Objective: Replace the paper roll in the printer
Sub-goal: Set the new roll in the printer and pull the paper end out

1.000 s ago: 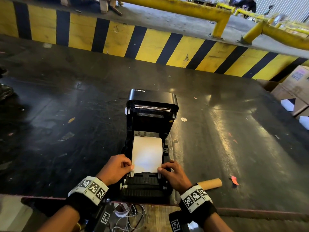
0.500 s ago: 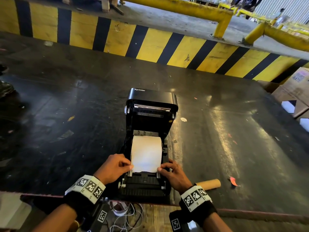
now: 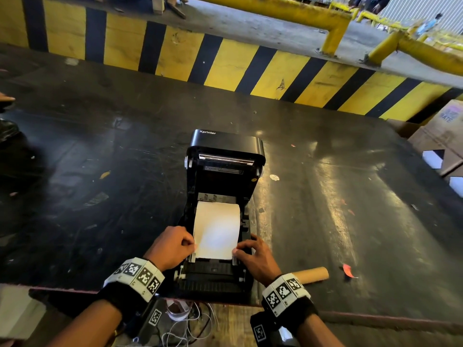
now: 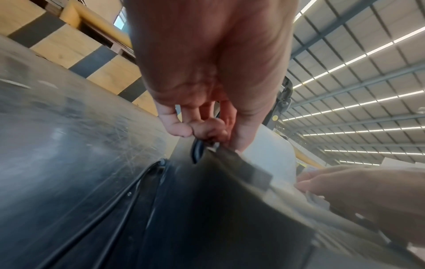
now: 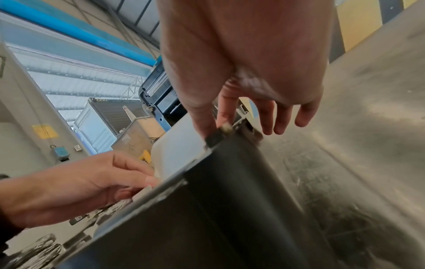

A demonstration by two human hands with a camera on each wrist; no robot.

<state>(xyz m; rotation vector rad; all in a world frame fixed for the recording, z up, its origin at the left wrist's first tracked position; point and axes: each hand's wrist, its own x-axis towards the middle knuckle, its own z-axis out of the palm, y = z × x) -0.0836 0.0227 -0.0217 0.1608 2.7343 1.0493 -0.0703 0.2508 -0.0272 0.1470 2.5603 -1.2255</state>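
We see a black printer (image 3: 224, 196) standing at the near edge of a dark, scratched table (image 3: 338, 209), its lid tipped up and back so the paper bay lies open. A white paper roll (image 3: 216, 229) sits in that bay, with its loose sheet drawn toward the near edge and lying flat over the front of the machine. Our left hand (image 3: 171, 247) is at the left side of the sheet, fingers curled, thumb and forefinger pinching the paper's near-left corner beside the small guide there. Our right hand (image 3: 255, 256) meets the near-right corner: thumb and forefinger pinch at the paper's edge by the right guide, while the other three fingers (image 5: 285, 116) hang loose and spread past the printer's side. A bare cardboard core (image 3: 312, 274) lies on the table just right of the right wrist, near the same edge, and a small red scrap (image 3: 348, 270) lies a little further right.
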